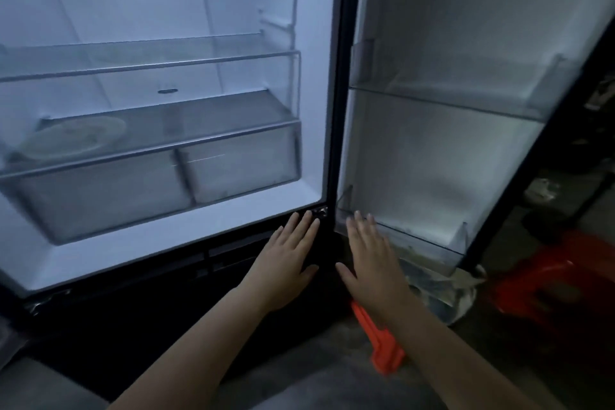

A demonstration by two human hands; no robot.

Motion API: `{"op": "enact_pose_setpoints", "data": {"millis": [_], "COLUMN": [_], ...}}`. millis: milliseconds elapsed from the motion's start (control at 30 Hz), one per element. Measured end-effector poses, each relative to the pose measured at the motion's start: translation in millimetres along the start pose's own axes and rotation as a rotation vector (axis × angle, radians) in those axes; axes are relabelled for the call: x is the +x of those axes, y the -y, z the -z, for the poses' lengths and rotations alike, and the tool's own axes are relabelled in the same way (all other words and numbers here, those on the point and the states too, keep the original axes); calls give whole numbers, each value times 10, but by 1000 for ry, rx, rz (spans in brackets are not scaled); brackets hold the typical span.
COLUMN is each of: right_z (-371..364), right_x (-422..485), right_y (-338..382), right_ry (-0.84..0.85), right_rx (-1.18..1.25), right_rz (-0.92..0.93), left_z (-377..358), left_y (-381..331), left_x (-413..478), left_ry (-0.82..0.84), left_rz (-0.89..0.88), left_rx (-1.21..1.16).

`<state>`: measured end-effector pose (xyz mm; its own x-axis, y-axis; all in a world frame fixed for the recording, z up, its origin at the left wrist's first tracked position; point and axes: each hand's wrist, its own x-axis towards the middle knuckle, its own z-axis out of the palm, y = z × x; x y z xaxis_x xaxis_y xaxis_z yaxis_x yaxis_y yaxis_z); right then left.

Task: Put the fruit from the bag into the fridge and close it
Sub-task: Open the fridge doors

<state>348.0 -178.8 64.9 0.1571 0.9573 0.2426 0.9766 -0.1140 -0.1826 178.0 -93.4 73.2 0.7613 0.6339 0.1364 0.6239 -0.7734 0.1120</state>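
The fridge (319, 110) stands open and lit, its door (449, 150) swung out to the right. My left hand (286, 256) reaches forward with straight fingers near the fridge's lower front edge and holds nothing. My right hand (372, 260) is stretched flat beside it, in front of the lowest door bin (426, 243), also empty. A pale plastic bag (446, 293) lies on the floor under the door, partly hidden behind my right hand. No fruit shows in view.
Glass shelves (149, 63) and two clear drawers (100, 196) fill the fridge; a pale plate (76, 136) lies on the lower shelf. A red stool (545, 280) stands right of the door. An orange object (382, 346) lies under my right forearm.
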Motion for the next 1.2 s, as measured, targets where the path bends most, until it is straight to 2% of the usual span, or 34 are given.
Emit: {"op": "enact_pose_setpoints", "data": {"millis": [267,367,533,700,833,1200], "right_z": [-163,-233,-340,-425,-454,-592], "right_x": [-264,-259,-184,-139,-65,-35], "right_y": [-881,-1038,-1174,-1225,-1363,-1404], "right_ry": [114,194,225,177,148,139], "right_rx": [-39,-44,-50,-101,-88,-204], "right_rz": [-279,-342,-435,-450,-454,-483], "left_z": [-427,-554,-728,-866,-928,-1018], "left_y": [-610,-676,-657,-602,-604,-554], "left_x": [686,912,1256,1524,1640,1666], "left_ry": [152,210,275,302,232,231], "left_rz": [-171,-210,-257,-318,-357,-358], "left_rx": [30,50,100,145,170,143]}}
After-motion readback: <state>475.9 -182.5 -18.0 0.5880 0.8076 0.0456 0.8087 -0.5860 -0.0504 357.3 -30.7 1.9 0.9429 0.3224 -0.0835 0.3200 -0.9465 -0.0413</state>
